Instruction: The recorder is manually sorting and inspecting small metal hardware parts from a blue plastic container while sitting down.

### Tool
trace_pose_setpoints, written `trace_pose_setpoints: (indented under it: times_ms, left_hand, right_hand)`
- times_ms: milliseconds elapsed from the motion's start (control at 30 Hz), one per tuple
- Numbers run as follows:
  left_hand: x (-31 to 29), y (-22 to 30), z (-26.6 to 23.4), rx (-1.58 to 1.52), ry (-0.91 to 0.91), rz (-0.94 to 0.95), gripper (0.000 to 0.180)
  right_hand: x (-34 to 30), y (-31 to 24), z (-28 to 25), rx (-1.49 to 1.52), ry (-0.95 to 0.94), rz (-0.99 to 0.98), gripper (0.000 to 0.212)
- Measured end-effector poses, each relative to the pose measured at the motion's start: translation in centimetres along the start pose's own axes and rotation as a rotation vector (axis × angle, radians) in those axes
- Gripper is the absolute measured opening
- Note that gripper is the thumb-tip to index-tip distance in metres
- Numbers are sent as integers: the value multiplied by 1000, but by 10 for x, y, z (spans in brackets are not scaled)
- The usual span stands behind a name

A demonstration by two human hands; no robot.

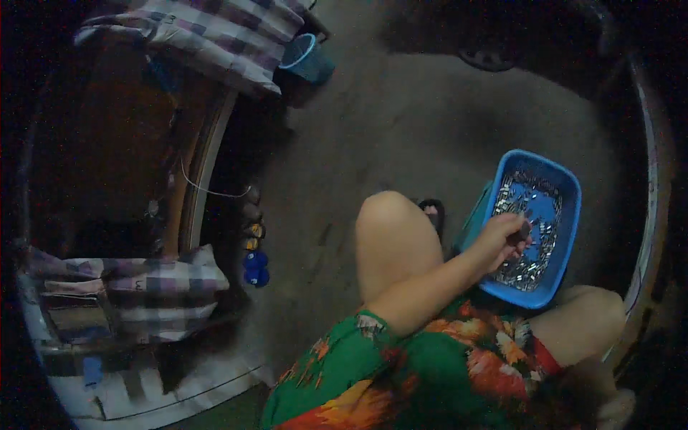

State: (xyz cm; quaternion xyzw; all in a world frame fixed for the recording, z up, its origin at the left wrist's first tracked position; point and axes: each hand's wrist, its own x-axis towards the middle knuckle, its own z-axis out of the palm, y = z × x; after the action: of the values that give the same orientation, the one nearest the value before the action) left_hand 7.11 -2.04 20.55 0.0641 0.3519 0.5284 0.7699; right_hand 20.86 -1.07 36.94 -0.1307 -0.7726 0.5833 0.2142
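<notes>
A blue rectangular plastic basin [568,236] sits by my knees at the right. Many small shiny metal-looking pieces [527,276] lie scattered over its floor, thickest along the sides. My left hand [507,235] reaches into the basin from the left, its fingers curled together over the pieces. Whatever lies between those fingertips is too small and dim to make out. At the lower right edge a dark, blurred patch of skin looks like my right hand [615,405]; its fingers cannot be told apart.
A greenish container edge [473,218] shows beside the basin. Farther off on the grey floor stands a blue bin [308,61]. Checked cushions [168,290] lie on furniture at the left, with blue round objects [256,269] near them. A pale frame edge [652,165] runs along the right.
</notes>
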Motion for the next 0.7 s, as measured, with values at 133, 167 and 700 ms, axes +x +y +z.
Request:
trace_pose_setpoints:
  times_ms: [133,167,700]
  left_hand:
    - [1,-3,-1,-44,35,-7,21]
    - [1,-2,-2,-33,12,1,22]
    - [-4,5,-2,4,29,134,21]
  right_hand:
    - [2,-15,-21,-143,-24,-19,16]
    - [1,-19,-27,-178,-31,-19,16]
    - [-17,114,-22,737,537,623,16]
